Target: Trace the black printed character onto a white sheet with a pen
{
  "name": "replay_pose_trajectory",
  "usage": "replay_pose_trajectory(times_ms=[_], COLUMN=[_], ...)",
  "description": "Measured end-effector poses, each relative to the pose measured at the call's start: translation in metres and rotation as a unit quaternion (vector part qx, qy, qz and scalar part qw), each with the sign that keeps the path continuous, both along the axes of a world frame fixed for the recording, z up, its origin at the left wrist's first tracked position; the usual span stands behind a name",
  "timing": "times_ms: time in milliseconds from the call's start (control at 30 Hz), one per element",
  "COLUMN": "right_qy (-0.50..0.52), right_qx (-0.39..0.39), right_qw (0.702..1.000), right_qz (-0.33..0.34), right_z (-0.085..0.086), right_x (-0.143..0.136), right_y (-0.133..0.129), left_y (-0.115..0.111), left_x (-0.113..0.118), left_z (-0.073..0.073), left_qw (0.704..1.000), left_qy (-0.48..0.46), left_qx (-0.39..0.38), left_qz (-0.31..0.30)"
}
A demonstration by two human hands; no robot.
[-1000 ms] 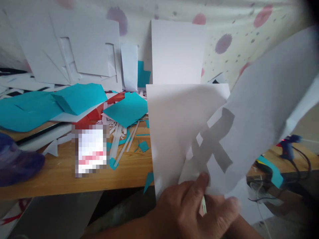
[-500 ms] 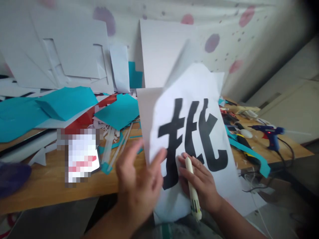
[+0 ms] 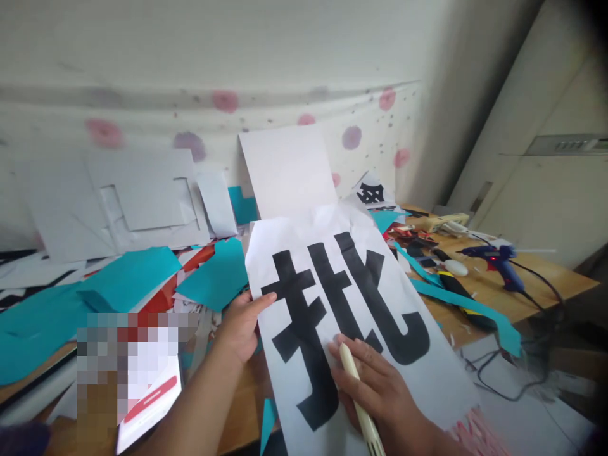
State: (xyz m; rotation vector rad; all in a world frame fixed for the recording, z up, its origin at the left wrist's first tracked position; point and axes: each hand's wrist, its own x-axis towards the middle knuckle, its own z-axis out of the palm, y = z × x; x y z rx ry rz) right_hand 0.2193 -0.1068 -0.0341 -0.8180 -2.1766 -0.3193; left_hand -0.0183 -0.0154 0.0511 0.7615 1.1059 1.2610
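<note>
Cluttered surface (image 3: 487,278) beyond R hand (image 3: 382,386). Just turned sheet (image 3: 327,329) print-up & flatter, baring black char. (image 3: 304,329); pinching edge w/ L hand (image 3: 240,329), gripping pen (image 3: 357,396) in R hand.

The printed sheet (image 3: 339,316) is matt white paper, rumpled along its top edge. The multicolour pen (image 3: 357,392) looks like smooth cream plastic, the glue gun (image 3: 507,265) blue plastic, the tabletop (image 3: 553,269) smooth wood, the spotted hanging (image 3: 278,104) wrinkled cloth.

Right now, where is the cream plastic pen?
The pen is low and right of centre in the head view, held in the right hand over the black-marked white paper.
</note>
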Motion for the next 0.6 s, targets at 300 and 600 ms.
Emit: replay_pose_trajectory(times_ms=[300, 600], right_qy=[0.02, 0.103], right_qx=[0.055, -0.095], right_qw=[0.998, 0.985], right_qz=[0.009, 0.096], right_z=[0.004, 0.009], right_x=[0.0, 0.005], right_y=[0.005, 0.022], left_y=[0.033, 0.03], left_x=[-0.004, 0.0], left_z=[0.017, 0.009], left_qw=[0.999, 0.996], left_qy=[-0.003, 0.026], left_qx=[0.047, 0.085], left_qz=[-0.02, 0.021])
